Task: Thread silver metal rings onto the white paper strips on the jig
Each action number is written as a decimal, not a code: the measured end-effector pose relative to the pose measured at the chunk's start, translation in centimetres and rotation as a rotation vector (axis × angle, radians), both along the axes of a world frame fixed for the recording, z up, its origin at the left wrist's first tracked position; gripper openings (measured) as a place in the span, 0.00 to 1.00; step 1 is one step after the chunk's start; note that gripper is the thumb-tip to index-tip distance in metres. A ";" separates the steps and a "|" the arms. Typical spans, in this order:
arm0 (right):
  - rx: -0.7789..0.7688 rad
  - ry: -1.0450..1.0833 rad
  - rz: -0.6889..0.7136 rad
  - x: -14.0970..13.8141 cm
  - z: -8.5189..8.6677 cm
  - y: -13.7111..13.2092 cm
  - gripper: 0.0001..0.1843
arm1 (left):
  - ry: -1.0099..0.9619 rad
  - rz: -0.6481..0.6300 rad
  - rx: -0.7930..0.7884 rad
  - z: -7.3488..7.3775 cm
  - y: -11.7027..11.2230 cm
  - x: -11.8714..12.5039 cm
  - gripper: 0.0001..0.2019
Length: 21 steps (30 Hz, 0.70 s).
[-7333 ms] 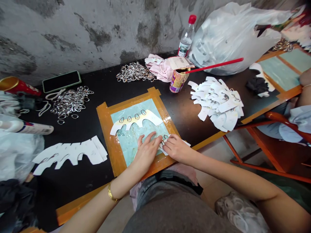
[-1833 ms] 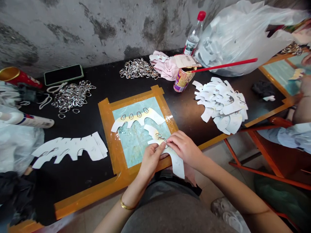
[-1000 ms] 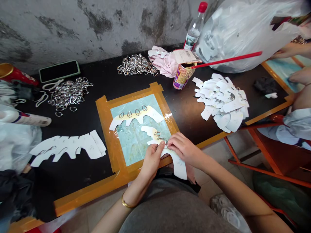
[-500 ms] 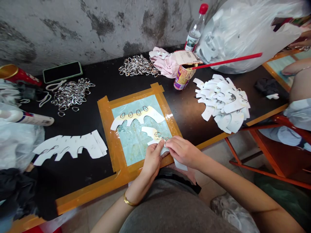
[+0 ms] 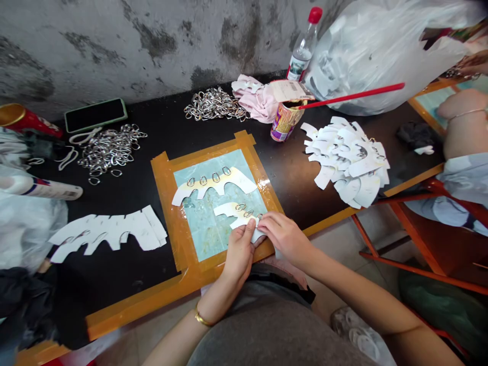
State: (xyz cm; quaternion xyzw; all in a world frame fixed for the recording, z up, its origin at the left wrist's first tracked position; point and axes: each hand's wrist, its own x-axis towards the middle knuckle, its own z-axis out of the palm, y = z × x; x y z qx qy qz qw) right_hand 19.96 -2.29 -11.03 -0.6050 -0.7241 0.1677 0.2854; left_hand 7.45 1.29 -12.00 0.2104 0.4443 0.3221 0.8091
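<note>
My left hand (image 5: 241, 249) pinches a white scalloped strip (image 5: 240, 221) near the front edge of the taped light-blue panel (image 5: 208, 239). Metal rings (image 5: 249, 214) sit along the yellowish upper edge of this strip. My right hand (image 5: 284, 235) closes its fingertips on the same strip, right at a ring (image 5: 260, 217); the strip's right end is mostly hidden behind that hand. Above, on the panel, lies a second scalloped strip (image 5: 213, 189) with several metal rings along its top.
Metal rings lie in two piles, one at left (image 5: 110, 147) and one at back (image 5: 215, 104). Bare white strips (image 5: 110, 231) rest left of the panel, and a strip heap (image 5: 348, 160) lies right. Behind stand a cup (image 5: 284, 122), bottle (image 5: 303, 51) and plastic bag (image 5: 373, 56). Another person's arm (image 5: 467, 122) is at right.
The held strip has shifted left and turned flatter, so its right end, visible before, is now behind my right hand. Both hands stay close together. The view has shifted slightly.
</note>
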 end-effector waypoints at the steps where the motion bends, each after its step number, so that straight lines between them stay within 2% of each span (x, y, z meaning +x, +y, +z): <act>1: 0.008 -0.021 -0.009 -0.1 -0.3 0.2 0.08 | -0.014 0.026 0.020 0.1 -0.3 -0.1 0.16; 3: 0.038 -0.087 0.033 -0.1 -1.0 0.7 0.10 | -0.023 0.007 0.044 0.6 -0.7 -1.2 0.18; 4: 0.059 -0.129 0.082 0.0 -1.4 1.0 0.10 | -0.011 -0.076 0.051 1.1 -0.6 -2.1 0.19; 5: 0.086 -0.172 0.136 0.1 -1.7 1.3 0.11 | 0.030 -0.210 0.064 1.7 -0.4 -3.3 0.20; 6: 0.114 -0.207 0.185 0.3 -2.0 1.5 0.12 | 0.088 -0.418 0.102 2.3 0.0 -4.5 0.18; 7: 0.139 -0.234 0.219 0.5 -2.3 1.7 0.12 | 0.168 -0.614 0.199 2.9 0.6 -5.7 0.17; 8: 0.159 -0.254 0.233 0.7 -2.5 1.8 0.13 | 0.295 -0.715 0.352 3.5 1.5 -6.7 0.16; 9: 0.174 -0.265 0.232 0.8 -2.6 1.8 0.13 | 0.438 -0.721 0.583 3.8 2.4 -7.4 0.12; 10: 0.185 -0.268 0.219 0.8 -2.6 1.7 0.13 | 0.555 -0.676 0.827 4.0 3.4 -7.7 0.08; 11: 0.189 -0.267 0.199 0.7 -2.6 1.6 0.13 | 0.625 -0.631 1.050 3.9 4.4 -7.6 0.11; 13: 0.170 -0.259 0.141 0.2 -2.5 1.3 0.11 | 0.648 -0.701 1.347 3.0 6.1 -6.6 0.16; 15: 0.113 -0.237 0.079 -0.4 -2.4 0.9 0.10 | 0.660 -0.836 1.489 1.7 7.2 -5.1 0.15; 17: 0.046 -0.205 0.018 -1.1 -2.4 0.7 0.10 | 0.688 -0.903 1.540 0.4 7.7 -4.1 0.14; 21: -0.041 -0.107 -0.104 -1.9 -2.5 0.7 0.10 | 0.771 -0.857 1.516 -0.7 7.3 -3.5 0.13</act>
